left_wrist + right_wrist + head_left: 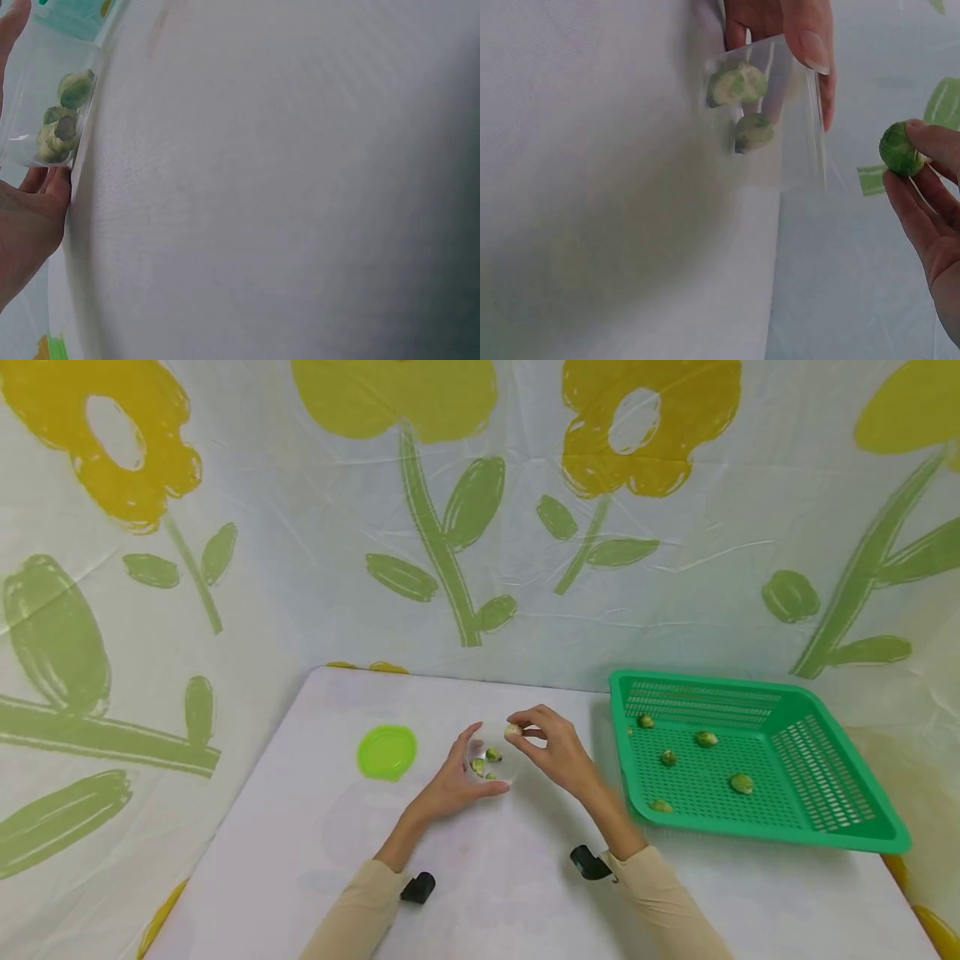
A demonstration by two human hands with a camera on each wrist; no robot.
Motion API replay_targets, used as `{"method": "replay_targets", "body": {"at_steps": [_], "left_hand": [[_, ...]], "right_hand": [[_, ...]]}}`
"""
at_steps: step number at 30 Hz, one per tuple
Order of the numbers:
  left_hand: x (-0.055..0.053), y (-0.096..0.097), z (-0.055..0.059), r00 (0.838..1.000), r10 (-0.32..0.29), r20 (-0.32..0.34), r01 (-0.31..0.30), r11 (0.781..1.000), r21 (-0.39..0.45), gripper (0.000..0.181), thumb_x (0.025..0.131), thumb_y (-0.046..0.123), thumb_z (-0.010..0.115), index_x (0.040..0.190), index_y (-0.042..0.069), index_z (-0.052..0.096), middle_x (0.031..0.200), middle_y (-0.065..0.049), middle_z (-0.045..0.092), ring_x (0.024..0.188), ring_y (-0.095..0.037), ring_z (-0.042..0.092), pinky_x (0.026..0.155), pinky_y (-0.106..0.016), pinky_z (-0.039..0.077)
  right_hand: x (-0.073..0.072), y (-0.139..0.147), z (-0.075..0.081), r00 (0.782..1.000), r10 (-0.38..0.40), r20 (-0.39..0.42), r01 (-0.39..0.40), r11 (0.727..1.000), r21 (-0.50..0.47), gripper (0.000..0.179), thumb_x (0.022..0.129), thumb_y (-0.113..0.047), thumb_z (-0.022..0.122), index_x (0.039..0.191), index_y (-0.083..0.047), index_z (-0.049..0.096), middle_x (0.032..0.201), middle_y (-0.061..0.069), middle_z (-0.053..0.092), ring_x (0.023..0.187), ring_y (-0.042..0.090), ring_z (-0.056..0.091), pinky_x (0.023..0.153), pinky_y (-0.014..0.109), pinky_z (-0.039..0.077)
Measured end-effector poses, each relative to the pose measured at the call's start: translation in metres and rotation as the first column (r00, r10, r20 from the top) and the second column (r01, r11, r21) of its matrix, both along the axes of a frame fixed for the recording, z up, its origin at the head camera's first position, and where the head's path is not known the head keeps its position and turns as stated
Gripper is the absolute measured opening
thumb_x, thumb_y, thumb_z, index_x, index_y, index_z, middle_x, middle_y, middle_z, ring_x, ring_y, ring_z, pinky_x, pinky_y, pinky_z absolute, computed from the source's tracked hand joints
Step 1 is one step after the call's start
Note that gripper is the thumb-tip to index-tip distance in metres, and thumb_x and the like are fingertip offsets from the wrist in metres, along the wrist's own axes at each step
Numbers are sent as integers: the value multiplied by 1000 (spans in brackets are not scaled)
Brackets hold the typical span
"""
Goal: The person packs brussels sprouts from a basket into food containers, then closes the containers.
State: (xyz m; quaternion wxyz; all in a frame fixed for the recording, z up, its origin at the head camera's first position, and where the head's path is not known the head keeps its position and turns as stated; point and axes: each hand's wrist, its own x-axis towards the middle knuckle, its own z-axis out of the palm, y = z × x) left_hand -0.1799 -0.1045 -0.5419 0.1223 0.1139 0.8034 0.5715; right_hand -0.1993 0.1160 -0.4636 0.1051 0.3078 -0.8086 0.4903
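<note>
My left hand [457,783] grips a clear plastic container [504,763] around its side, thumb in front and fingers behind. Several Brussels sprouts [492,754] lie at the bottom of the container; the left wrist view shows them clustered [60,135] against its wall. Between the thumb and fingertips of my right hand [557,752] a single Brussels sprout [901,149] is pinched. In the head view this sprout is right at the container's upper right rim, while the right wrist view has it beside and apart from the container [799,127].
A green plastic basket [757,837] with several loose Brussels sprouts [742,783] stands on the right of the white table [480,893]. To the left of the container lies a bright green lid [387,752]. A flower-patterned cloth [525,610] hangs behind the table.
</note>
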Motion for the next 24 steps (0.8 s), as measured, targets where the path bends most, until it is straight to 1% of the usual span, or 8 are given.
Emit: {"method": "replay_targets", "body": {"at_steps": [5, 9, 12, 14, 19, 24], "left_hand": [[-1, 0, 0, 1000, -11, 2, 11, 1000, 19, 111, 80, 47, 89, 161, 43, 13, 167, -7, 21, 153, -23, 24, 119, -59, 24], [-1, 1, 2, 1000, -18, -6, 19, 1000, 20, 110, 81, 46, 88, 162, 41, 13, 168, -8, 19, 154, -26, 21, 118, -61, 24], [-1, 1, 3, 1000, -16, -17, 16, 1000, 12, 110, 82, 45, 88, 163, 39, 14, 169, -8, 16, 155, -28, 19, 117, -63, 24], [-1, 1, 4, 1000, -16, -25, 16, 1000, 6, 109, 82, 45, 88, 163, 38, 15, 169, -7, 15, 155, -29, 17, 117, -63, 24], [-1, 1, 2, 999, -17, -34, 17, 1000, 12, 107, 83, 42, 87, 163, 36, 16, 169, -7, 13, 155, -29, 16, 117, -64, 23], [0, 0, 2, 1000, -14, -26, 15, 1000, 13, 109, 82, 43, 88, 163, 36, 15, 169, -7, 13, 155, -29, 16, 118, -63, 22]], "right_hand": [[0, -6, -8, 999, 34, 28, -34, 999, -8, 23, 91, -1, 77, 113, 1, 71, 107, 12, 67, 102, 29, 68, 86, 46, 59], [0, -9, -14, 999, 49, 9, -49, 999, 1, 24, 91, 0, 76, 114, 3, 71, 108, 13, 67, 102, 31, 68, 84, 49, 59], [-1, -11, -18, 998, 57, -9, -57, 998, 14, 24, 91, 2, 76, 114, 6, 70, 108, 15, 67, 101, 32, 68, 84, 47, 59], [-2, -12, -20, 998, 63, -4, -62, 998, 20, 24, 90, 3, 76, 113, 7, 70, 108, 15, 67, 101, 33, 68, 84, 46, 59], [-1, -15, -27, 996, 85, 35, -87, 995, 49, 24, 91, 3, 76, 113, 5, 70, 108, 15, 68, 101, 32, 67, 87, 46, 58], [-1, -16, -32, 990, 115, 81, -121, 990, 66, 23, 92, 3, 74, 113, 8, 69, 109, 16, 67, 101, 32, 68, 89, 49, 57]]}}
